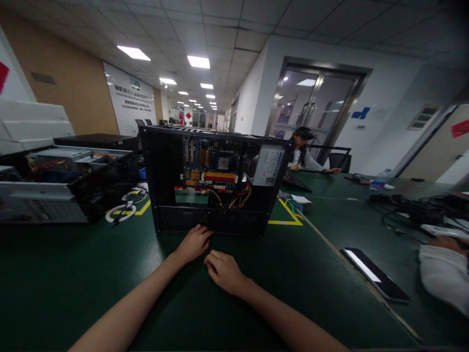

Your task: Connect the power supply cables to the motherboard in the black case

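A black computer case [212, 222] stands upright on the green table with its side off. Inside it I see a motherboard [216, 156], a power supply [271, 164] at the upper right and a bundle of coloured cables [240, 198]. My left hand [194, 243] lies at the case's lower front edge, its fingers stretched out and seemingly touching the bottom panel. Just in front of the case, my right hand [226, 271] rests on the table with fingers curled together. Its palm side faces down, so anything beneath the fingers is hidden.
Another opened computer case [47, 200] lies at the left, beside a white cable coil [120, 213]. Yellow tape [287, 222] marks the table [176, 308]. Rightward are a phone [375, 274], black cables [403, 210], a bottle [381, 180] and a person's sleeve [443, 274]. Another person [302, 151] sits behind.
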A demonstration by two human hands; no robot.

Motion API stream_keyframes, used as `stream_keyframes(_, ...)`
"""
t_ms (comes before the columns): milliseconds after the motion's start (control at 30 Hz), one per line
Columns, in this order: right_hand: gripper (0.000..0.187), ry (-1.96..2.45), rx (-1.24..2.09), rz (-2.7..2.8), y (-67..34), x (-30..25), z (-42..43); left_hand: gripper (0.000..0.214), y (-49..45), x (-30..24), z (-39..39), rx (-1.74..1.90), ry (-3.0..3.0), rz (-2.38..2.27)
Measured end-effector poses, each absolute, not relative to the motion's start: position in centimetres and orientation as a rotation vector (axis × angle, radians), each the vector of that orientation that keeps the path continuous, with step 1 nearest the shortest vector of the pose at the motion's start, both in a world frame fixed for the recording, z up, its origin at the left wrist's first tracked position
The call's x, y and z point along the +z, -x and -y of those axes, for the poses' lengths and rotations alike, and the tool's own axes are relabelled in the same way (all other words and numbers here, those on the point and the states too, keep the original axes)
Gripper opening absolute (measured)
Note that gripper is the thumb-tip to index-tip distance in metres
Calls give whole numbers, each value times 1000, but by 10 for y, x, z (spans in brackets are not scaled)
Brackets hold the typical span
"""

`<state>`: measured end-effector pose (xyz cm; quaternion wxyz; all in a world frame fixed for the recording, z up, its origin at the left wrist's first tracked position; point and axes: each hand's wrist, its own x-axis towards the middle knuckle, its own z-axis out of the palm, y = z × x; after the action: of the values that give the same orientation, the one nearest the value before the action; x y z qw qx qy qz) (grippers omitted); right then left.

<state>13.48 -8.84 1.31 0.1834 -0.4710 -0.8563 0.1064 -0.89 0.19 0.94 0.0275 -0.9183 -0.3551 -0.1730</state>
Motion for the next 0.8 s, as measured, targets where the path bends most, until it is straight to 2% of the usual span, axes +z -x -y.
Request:
stream_keyframes(267, 19, 1299, 310, 2515, -138, 21, 90, 33, 8, 12, 1, -518, 2826, 1117)
stream_keyframes(467, 20, 1173, 508, 2619, -150, 34, 85, 33, 8, 11, 0, -517, 2825, 1110)
stream_keyframes(633, 19, 1032, 677, 2603, -161, 65, 74, 32, 8, 9, -1, -513, 2844, 1097)
stream_keyframes(800, 19, 971, 767, 2328, -174, 108, 44, 29, 9, 8, -1, -505, 2827, 1085)
